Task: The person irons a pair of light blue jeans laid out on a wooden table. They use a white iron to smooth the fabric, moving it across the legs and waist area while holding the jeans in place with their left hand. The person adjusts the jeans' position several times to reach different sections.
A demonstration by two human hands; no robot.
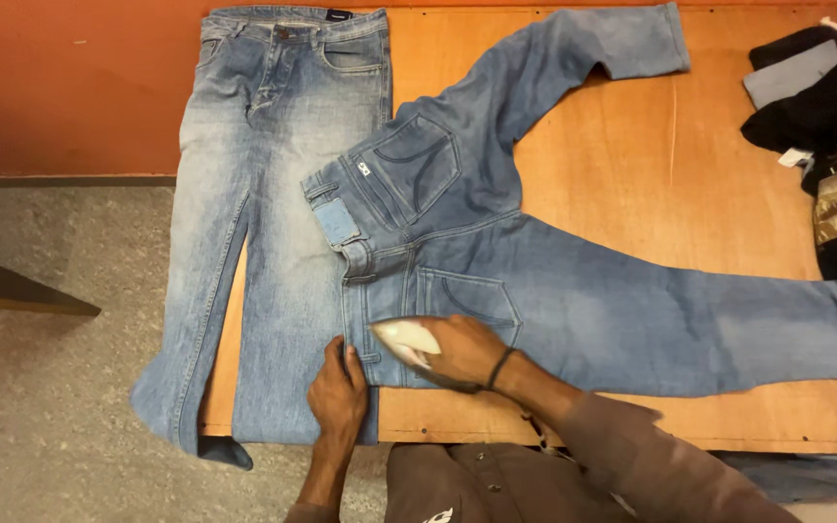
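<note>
A pair of blue jeans (535, 281) lies back side up across the wooden table (709, 194), legs spread to the right and to the far side. My right hand (462, 349) grips a white clothes iron (407, 339) and presses it on the waistband near the lower back pocket. My left hand (338, 387) lies flat on the denim just left of the iron, at the waistband edge. A second, lighter pair of jeans (263, 194) lies front side up along the table's left end, its hems hanging over the near edge.
A heap of dark clothes (830, 126) sits at the table's right end. An orange wall (60, 77) runs behind the table, and grey floor (41, 387) lies to the left. More denim (806, 475) hangs below the table's near right edge.
</note>
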